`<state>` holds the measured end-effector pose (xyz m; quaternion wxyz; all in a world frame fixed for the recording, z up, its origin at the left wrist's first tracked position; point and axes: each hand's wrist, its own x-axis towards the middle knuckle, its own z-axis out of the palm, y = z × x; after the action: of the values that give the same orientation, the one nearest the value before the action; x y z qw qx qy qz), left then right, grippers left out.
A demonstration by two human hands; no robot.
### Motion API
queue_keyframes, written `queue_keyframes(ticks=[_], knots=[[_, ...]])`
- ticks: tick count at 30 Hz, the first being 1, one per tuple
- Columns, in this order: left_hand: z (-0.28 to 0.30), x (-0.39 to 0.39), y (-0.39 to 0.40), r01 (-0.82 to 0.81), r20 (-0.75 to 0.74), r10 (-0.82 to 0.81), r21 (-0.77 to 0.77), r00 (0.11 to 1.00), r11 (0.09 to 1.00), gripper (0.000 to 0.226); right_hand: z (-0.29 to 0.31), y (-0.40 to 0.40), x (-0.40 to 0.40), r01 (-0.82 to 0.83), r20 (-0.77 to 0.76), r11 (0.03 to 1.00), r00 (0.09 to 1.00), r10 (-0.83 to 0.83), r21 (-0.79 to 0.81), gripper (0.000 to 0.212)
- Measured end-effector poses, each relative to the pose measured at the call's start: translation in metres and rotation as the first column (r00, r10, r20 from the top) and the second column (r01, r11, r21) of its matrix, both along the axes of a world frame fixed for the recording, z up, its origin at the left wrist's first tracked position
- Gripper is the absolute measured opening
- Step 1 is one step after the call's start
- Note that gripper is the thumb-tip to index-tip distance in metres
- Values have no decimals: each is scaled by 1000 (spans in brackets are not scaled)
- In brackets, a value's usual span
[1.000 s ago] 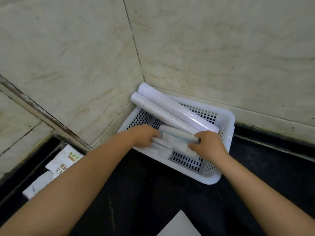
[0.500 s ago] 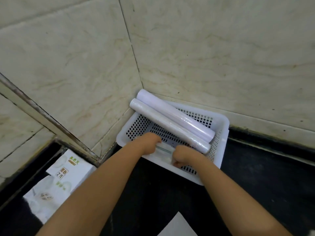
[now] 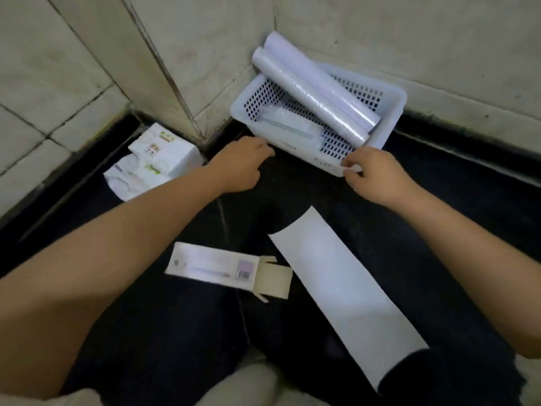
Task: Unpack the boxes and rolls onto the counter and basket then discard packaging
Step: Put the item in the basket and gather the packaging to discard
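The white perforated plastic basket (image 3: 389, 112) sat in the back corner of the black counter (image 3: 439, 200), holding 2 long white film-wrapped rolls (image 3: 316, 92) propped on its rim and clear-wrapped packs (image 3: 288, 124), probably to keep them together. The left hand (image 3: 240, 165) hovered loosely curled, empty, before its front wall. The right hand (image 3: 371, 171) pinched the front corner. An opened white carton (image 3: 216, 266) lay near the front edge.

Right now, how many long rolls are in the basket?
2. Both lie side by side diagonally across the white basket: one roll nearer you, the other roll against the wall. Smaller items beneath may hide more.
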<state>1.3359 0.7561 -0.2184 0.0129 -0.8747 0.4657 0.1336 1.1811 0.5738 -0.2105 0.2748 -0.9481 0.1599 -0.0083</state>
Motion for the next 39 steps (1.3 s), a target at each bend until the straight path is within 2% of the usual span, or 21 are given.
queue_keyframes(ticks=[4, 7, 9, 11, 13, 14, 18, 21, 23, 26, 29, 33, 36, 39], knots=[[-13, -58, 81, 76, -202, -25, 245, 979, 967, 56, -6, 37, -64, -53, -62, 998, 997, 50, -45, 26], [-28, -86, 122, 112, -262, -18, 345, 965, 932, 74, -20, 55, -109, 56, -185, 994, 980, -74, -98, 38], [-37, -97, 133, 94, -232, -2, 385, 973, 918, 87, -32, 59, -142, 183, -347, 957, 902, -255, -226, 49], [-42, -106, 132, 60, -136, -8, 385, 991, 921, 88, -43, 60, -172, 270, -505, 904, 758, -412, -332, 50], [-41, -113, 124, 47, -35, -38, 337, 999, 940, 78, -52, 63, -194, 330, -593, 892, 666, -453, -310, 38], [-38, -116, 118, 42, -20, -37, 298, 999, 954, 72, -55, 66, -201, 360, -604, 894, 660, -446, -266, 30], [-19, -136, 87, 52, 18, -55, 147, 998, 988, 59, -47, 66, -216, 449, -499, 877, 728, -470, -172, 17], [-5, -157, 48, 75, 79, -79, 55, 994, 996, 56, -22, 49, -230, 535, -313, 828, 767, -560, -170, 16], [3, -181, 12, 103, 75, -105, 17, 992, 994, 55, -6, 31, -250, 603, -196, 780, 755, -625, -165, 17], [10, -240, -51, 233, 102, -230, -23, 968, 972, 54, 8, 1, -306, 730, -63, 674, 672, -738, -117, 20], [9, -305, -97, 346, 137, -334, -67, 932, 936, 54, 7, -18, -356, 797, -29, 600, 600, -799, -64, 20], [6, -405, -164, 419, 114, -407, -117, 906, 900, 53, 10, -63, -454, 895, 14, 445, 445, -895, 0, 20], [1, -464, -202, 440, 67, -435, -128, 898, 889, 53, 10, -96, -522, 918, 27, 396, 396, -918, 0, 21], [-3, -511, -233, 459, 36, -458, -104, 888, 882, 54, 2, -122, -580, 919, -29, 392, 391, -920, -45, 22]])
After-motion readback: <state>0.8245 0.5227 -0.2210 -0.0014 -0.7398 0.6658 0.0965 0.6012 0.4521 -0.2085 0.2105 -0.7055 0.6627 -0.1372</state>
